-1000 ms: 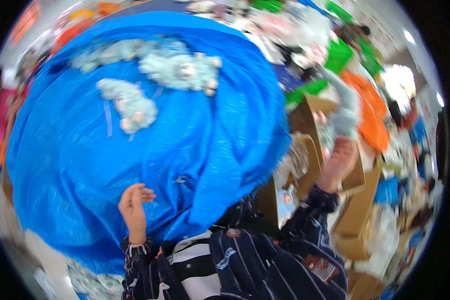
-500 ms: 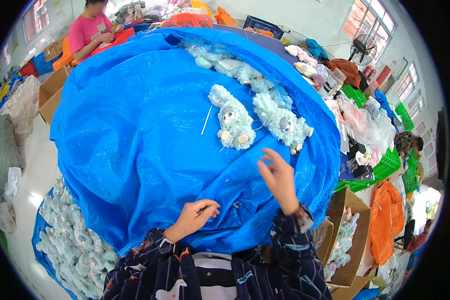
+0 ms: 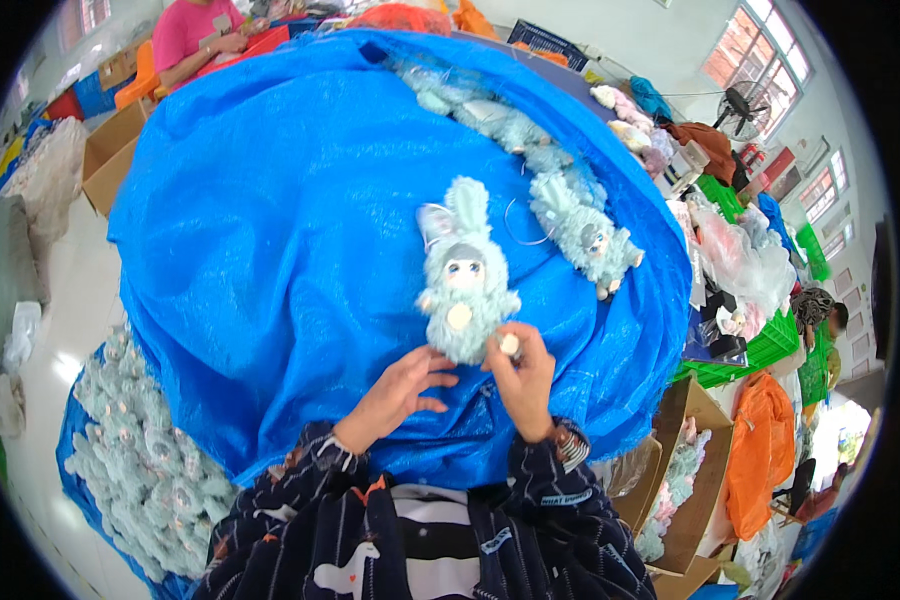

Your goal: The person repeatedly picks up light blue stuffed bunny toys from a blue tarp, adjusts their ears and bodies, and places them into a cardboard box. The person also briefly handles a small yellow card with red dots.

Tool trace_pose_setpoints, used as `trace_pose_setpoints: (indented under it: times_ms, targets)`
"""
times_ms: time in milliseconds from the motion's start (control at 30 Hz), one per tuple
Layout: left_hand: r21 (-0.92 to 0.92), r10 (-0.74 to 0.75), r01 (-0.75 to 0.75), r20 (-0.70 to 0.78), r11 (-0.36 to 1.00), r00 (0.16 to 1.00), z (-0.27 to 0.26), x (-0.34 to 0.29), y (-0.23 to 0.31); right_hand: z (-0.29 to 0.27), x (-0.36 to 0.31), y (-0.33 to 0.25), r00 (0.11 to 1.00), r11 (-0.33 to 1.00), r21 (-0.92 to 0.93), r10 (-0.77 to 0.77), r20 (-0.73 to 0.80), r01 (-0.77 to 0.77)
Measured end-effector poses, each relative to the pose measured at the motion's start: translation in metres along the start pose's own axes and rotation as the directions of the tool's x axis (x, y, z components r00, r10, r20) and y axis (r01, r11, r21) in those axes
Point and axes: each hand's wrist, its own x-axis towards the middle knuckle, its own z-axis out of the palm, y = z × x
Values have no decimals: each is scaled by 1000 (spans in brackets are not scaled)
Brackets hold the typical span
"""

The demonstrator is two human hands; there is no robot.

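A pale blue-green plush bunny doll (image 3: 475,322) with long ears and a doll face lies face up on a blue plastic sheet (image 3: 280,250). My right hand (image 3: 527,378) is closed on one of its feet, whose round cream sole shows between thumb and fingers. Beside the doll's lower end is my left hand (image 3: 395,395), fingers apart and holding nothing; whether its fingertip touches the fur I cannot tell. To the right lies a second bunny doll (image 3: 590,240), with a thin white loop near it.
More blue-green plush toys (image 3: 490,115) line the sheet's far right edge. A large plush heap (image 3: 150,465) sits at lower left. At right are an open carton (image 3: 705,480) and green crates (image 3: 770,340). A co-worker in a pink top (image 3: 185,35) sits at far left.
My right hand has taken hold of the nearer doll's foot. The doll has come toward me and turned more upright in view. My left hand has opened and moved slightly up toward it.
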Motion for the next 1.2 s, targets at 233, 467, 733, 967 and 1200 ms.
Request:
trace_pose_setpoints:
  times_ms: [233,467,733,967,1200]
  targets:
    - [-351,-69,40,-71,936,995,-9,-2,-17,-9,-40,-21,894,799,-429,-286,345,421]
    - [-217,-32,3,-128,976,991,1,-12,-9,-5,-56,-11,986,985,89,142,93,-150]
    - [-39,88,-100,-223,994,971,-9,-13,-22,-8,-58,-10,641,158,718,605,472,-678]
    - [-157,41,-82,-248,984,968,-14,-17,-19,-2,-63,-2,968,927,306,163,191,-217]
    - [-104,71,-99,-250,990,966,9,-11,-11,-21,-50,-6,867,780,-398,-361,344,483]
